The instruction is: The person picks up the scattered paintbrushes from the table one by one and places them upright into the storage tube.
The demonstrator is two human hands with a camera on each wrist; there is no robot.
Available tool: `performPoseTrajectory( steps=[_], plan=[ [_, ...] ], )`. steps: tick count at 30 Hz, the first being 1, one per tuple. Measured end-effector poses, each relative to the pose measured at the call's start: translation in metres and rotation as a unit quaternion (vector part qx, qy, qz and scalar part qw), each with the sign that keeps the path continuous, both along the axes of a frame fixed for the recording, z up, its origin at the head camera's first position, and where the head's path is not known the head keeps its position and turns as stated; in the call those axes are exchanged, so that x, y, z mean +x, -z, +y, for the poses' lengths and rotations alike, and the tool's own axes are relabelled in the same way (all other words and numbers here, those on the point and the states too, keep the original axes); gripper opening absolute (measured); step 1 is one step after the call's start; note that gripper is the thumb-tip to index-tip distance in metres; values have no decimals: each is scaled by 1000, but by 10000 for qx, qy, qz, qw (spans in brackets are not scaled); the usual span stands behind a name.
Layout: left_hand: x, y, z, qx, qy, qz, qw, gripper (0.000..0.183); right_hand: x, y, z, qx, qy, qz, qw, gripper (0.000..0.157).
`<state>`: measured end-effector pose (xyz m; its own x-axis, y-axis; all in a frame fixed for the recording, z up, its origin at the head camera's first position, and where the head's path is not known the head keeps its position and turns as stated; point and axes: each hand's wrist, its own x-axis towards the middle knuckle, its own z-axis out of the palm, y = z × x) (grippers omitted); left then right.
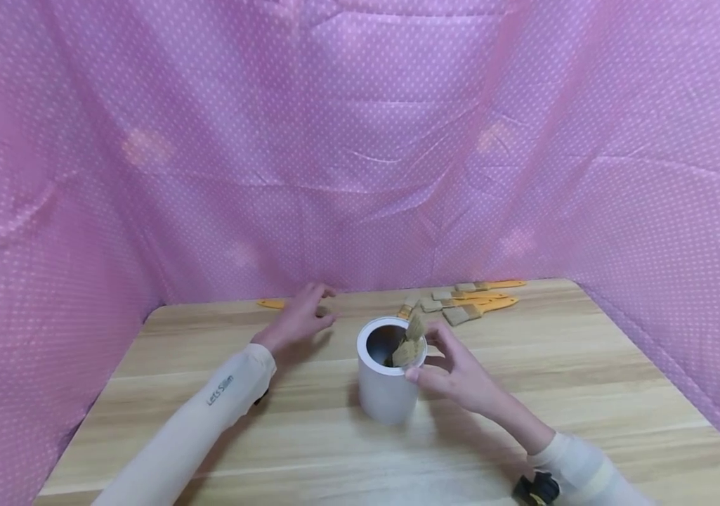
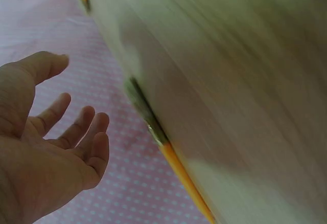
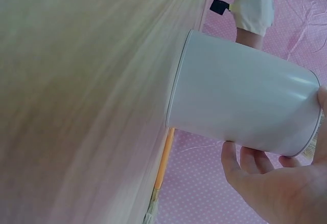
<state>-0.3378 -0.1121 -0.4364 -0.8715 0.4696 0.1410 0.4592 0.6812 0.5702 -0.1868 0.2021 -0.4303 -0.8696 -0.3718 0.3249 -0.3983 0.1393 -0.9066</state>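
A white canister [image 1: 388,393] stands upright on the wooden table, its round mouth facing up. Brush bristles [image 1: 407,353] stick out of it at the right side of the rim. My right hand [image 1: 457,372] grips the canister, the thumb at its rim and the fingers along its right side, as the right wrist view [image 3: 281,183] also shows. To the left, my left hand [image 1: 298,318] hovers over a paintbrush [image 1: 271,303] with a yellow handle, fingers spread and loosely bent. In the left wrist view that hand [image 2: 56,142] holds nothing, and the brush [image 2: 181,173] lies beside it.
Several flat paintbrushes [image 1: 482,307] with yellow handles lie at the back right of the table [image 1: 309,450]. One more brush [image 1: 407,308] lies just behind the canister. Pink dotted cloth [image 1: 360,176] hangs around the table's back and sides.
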Motion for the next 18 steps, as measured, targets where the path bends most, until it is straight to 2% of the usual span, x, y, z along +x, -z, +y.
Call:
performPoseTrajectory(
  steps=[5,10,15,18],
  plan=[
    [-11,10,-6,-642,-220,87,9977,51,6,2,1,20,32,-41,10000,54],
    [-21,19,-13,-1025,-378,144,9939,56,7,4,1,-28,-3,43,10000,55],
    [-30,16,-19,-1323,-536,103,9897,57,3,2,0,-36,-11,113,9999,55],
    [-33,12,-22,-1466,-513,188,9877,43,2,0,-1,-35,-67,87,9999,54]
  ],
)
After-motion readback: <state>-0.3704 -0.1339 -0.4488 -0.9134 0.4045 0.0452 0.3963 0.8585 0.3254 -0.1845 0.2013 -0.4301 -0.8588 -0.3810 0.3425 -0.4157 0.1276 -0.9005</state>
